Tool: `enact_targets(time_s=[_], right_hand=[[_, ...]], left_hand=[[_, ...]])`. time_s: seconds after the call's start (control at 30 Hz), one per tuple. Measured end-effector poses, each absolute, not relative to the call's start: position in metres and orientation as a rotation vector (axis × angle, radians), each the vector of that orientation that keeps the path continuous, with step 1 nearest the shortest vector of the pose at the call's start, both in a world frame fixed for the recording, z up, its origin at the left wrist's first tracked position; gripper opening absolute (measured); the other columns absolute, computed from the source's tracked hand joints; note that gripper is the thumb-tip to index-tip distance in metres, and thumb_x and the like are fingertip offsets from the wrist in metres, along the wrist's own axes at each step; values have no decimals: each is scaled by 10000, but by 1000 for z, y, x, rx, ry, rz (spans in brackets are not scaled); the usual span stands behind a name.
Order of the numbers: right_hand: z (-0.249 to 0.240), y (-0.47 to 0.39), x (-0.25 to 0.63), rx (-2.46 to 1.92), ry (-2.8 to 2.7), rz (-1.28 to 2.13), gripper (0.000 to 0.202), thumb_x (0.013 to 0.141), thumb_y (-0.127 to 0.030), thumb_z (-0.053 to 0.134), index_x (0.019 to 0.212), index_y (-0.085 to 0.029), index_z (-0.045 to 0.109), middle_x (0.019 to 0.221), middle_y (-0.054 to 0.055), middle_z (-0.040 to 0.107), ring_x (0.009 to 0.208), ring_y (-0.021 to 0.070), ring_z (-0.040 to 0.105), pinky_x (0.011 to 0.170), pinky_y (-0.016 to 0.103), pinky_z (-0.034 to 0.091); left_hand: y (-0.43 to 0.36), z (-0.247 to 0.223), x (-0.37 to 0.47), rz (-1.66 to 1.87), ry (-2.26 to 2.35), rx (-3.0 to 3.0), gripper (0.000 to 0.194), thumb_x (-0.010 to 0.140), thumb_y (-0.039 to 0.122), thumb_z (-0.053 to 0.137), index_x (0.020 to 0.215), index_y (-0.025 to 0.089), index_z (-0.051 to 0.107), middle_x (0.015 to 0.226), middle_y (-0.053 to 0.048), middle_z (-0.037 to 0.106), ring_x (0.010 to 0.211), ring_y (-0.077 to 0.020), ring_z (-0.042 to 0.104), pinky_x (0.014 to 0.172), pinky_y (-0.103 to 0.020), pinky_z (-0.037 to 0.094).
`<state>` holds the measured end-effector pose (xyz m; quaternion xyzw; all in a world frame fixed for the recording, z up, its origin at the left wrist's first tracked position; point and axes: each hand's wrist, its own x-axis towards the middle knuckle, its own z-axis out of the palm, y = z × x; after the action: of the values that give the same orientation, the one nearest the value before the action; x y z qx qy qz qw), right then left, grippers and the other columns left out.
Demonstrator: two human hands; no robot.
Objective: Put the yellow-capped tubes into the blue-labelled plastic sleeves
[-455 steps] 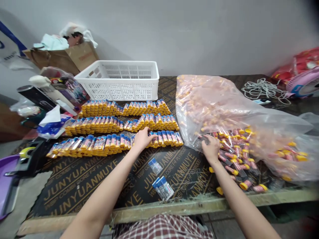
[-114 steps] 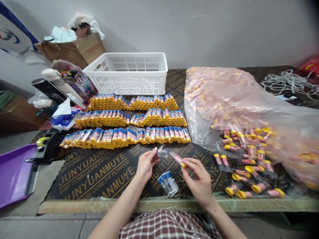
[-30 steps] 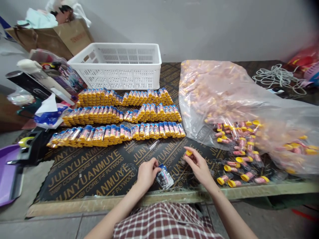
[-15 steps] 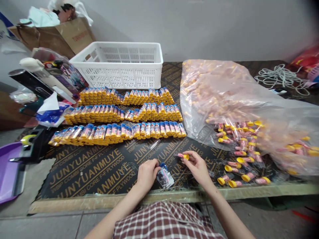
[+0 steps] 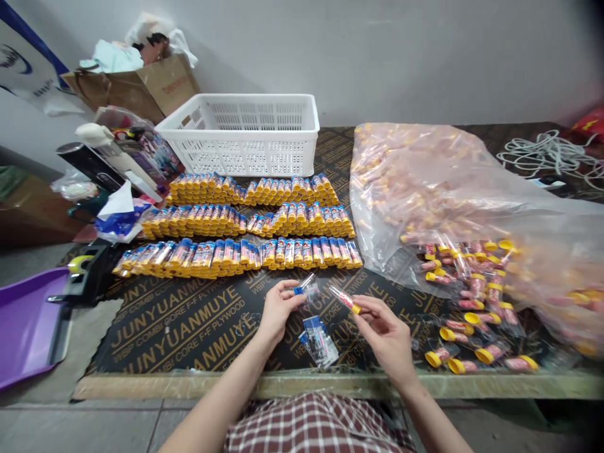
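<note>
Pinched in the fingers of my left hand (image 5: 278,309) is a small printed plastic sleeve (image 5: 311,291), partly clear with a blue edge. My right hand (image 5: 387,333) grips a clear tube (image 5: 343,298) of red and pink bits by its yellow cap, tilted with the clear end toward the sleeve. The two are a short gap apart. Between my forearms, a small pile of flat printed sleeves (image 5: 319,343) lies on the dark board (image 5: 189,340). Just behind the held sleeve is a narrow clear piece (image 5: 307,280), hard to make out.
Stacked rows of sleeved tubes (image 5: 226,257) fill the left middle, before a white basket (image 5: 245,151). At right, loose yellow-capped tubes (image 5: 476,319) spill from a large plastic bag (image 5: 425,182). White cable (image 5: 542,154) lies beyond. A purple dustpan (image 5: 33,321) stands far left.
My left hand has lifted a sleeve off the pile and moved up and away from me. My right hand has turned the tube so it points up and left. The view has shifted slightly.
</note>
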<state>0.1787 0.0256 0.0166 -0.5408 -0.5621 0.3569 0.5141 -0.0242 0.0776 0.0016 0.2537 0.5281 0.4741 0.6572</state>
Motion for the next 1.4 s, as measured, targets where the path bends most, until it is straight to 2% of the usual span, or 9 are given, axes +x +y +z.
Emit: enact_targets(time_s=[0.1,0.27,0.5,0.67,1.03,1.4], right_hand=[[18,23,172,-1260,-1371,825,157,822,-221,606,966,-242,667,1073,77,628,976,202,609,777,323,545],[16,22,168,-1273,-1425,740,194,836,-209,587,1014,-249,653,1099,83,619,1005,219,598,855,389,517],[19,24,169,-1306,-1473,656,213,828,-197,589,1017,-267,660,1102,70,627,1024,228,597,902,415,491],[20,24,169,-1284,-1506,637,241,826,-171,583,1032,-276,654,1096,62,629,1020,223,599,904,411,486],[21,24,163,-1262,-1621,625,270,822,-131,573,1040,-267,656,1080,62,638,1003,209,611,881,381,504],[20,20,160,-1112,-1784,631,304,829,-97,551,1061,-254,668,1065,62,660,991,184,634,866,332,531]], left_hand=[[85,8,-23,1109,1143,409,431,437,234,856,794,118,646,671,-19,680,585,-111,611,603,-243,510],[88,11,-21,1149,1114,356,319,492,290,850,695,121,672,694,-27,678,598,-102,599,603,-242,526],[83,9,-21,1132,1159,487,343,488,365,840,682,119,699,647,-28,675,576,-108,586,582,-244,514],[80,5,-22,1142,1201,579,331,540,424,804,641,124,708,645,-26,667,578,-117,588,585,-249,510],[80,2,-25,1134,1226,663,316,597,427,773,656,125,701,647,-14,636,609,-116,564,594,-243,504],[83,6,-19,1184,1230,557,341,575,417,787,612,112,640,598,-10,619,555,-95,541,536,-207,471]])
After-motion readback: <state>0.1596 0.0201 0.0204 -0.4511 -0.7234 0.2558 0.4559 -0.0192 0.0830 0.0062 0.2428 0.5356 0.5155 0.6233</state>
